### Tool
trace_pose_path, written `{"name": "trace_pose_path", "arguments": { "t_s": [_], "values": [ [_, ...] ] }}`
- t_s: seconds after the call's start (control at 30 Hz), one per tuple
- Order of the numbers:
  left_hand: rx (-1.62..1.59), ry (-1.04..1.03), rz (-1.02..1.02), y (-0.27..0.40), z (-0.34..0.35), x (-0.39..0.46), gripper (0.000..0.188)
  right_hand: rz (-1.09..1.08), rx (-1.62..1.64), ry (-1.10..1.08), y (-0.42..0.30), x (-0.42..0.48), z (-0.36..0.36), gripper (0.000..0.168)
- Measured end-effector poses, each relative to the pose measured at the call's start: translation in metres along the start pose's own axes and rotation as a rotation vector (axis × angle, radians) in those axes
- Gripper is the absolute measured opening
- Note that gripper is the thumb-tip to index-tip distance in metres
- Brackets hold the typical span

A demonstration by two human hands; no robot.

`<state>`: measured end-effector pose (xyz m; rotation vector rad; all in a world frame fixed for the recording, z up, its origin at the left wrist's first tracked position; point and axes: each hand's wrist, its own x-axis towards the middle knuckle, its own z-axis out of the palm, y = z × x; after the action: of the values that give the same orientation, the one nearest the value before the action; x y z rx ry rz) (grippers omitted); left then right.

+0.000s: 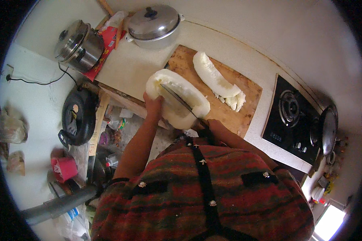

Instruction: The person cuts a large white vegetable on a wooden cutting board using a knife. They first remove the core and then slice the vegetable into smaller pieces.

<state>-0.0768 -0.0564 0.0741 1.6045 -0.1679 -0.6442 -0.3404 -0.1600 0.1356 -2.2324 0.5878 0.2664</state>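
My left hand (154, 105) holds the left end of a large, pale, peeled melon half (196, 90), perhaps winter melon. Its hollowed inside faces up, tilted toward me over the near edge of the wooden cutting board (182, 58). In my right hand (215, 126) is a knife by its handle, mostly hidden at the melon's right end. The knife blade (181, 101) lies inside the hollow, its tip pointing to the upper left near a yellowish spot. A long, curved pale melon piece (211, 72) rests farther back on the board, with soft pulp scraps (236, 101) beside its right end.
A lidded metal pot (157, 24) stands behind the board. Left of it, a steel pot (87, 45) sits by a red bag (110, 37). To the right is a black gas hob (283, 126). At left are a black pan (78, 117) and a pink container (65, 168).
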Motion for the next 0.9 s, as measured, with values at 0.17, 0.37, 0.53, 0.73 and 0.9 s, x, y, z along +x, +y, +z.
{"name": "trace_pose_path", "arguments": {
  "t_s": [0.17, 0.37, 0.53, 0.73, 0.9],
  "values": [
    [0.158, 0.051, 0.18, -0.005, 0.0, 0.038, 0.076, 0.172, 0.262, 0.056, -0.005, 0.026, -0.003, 0.035],
    [-0.017, -0.017, 0.072, 0.001, 0.003, 0.077, 0.078, 0.258, 0.156, -0.047, -0.007, 0.048, -0.019, 0.041],
    [0.038, 0.046, 0.096, 0.002, 0.001, 0.064, 0.076, 0.212, 0.094, 0.095, -0.011, 0.037, -0.006, 0.042],
    [-0.082, -0.06, -0.032, -0.007, -0.009, 0.07, 0.077, 0.26, 0.014, 0.151, -0.018, 0.027, -0.007, 0.043],
    [-0.181, -0.084, -0.035, 0.0, -0.008, 0.062, 0.077, 0.236, 0.004, 0.107, -0.024, 0.033, -0.007, 0.039]
  ]
}}
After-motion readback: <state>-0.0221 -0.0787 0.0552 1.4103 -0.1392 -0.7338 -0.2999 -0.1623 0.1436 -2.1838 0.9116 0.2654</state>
